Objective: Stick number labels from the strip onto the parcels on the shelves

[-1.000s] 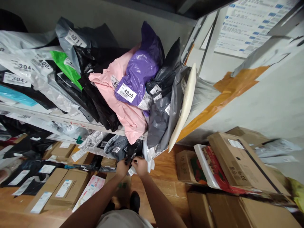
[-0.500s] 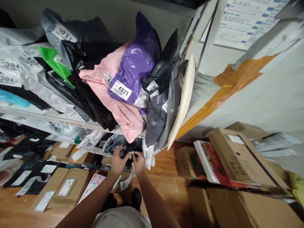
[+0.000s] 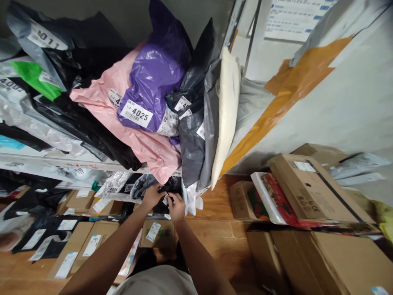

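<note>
On the lower shelf level, both my hands are at a black plastic parcel (image 3: 170, 186) under the hanging end of a pink mailer bag (image 3: 123, 119). My left hand (image 3: 152, 197) is closed at the parcel's left side, with some fingertips hidden in the black plastic. My right hand (image 3: 177, 207) has thumb and forefinger pinched at the parcel, right beside a small white label (image 3: 166, 199). Whether the pinch takes the label's edge or the plastic is too small to tell. Left of my left hand lies a dark grey plastic parcel (image 3: 143, 186).
Above my hands, the upper shelf (image 3: 76, 164) holds a purple bag (image 3: 156, 73), grey bags and a cream parcel (image 3: 225, 114) overhanging its right end. Cartons (image 3: 319, 196) are stacked at the right. Labelled boxes (image 3: 92, 241) lie on the wooden floor at the left.
The view has shifted right and the shelves appear further left. My right fingers have curled in more beside the label. A labelled carton below my hands is now in fuller view.
</note>
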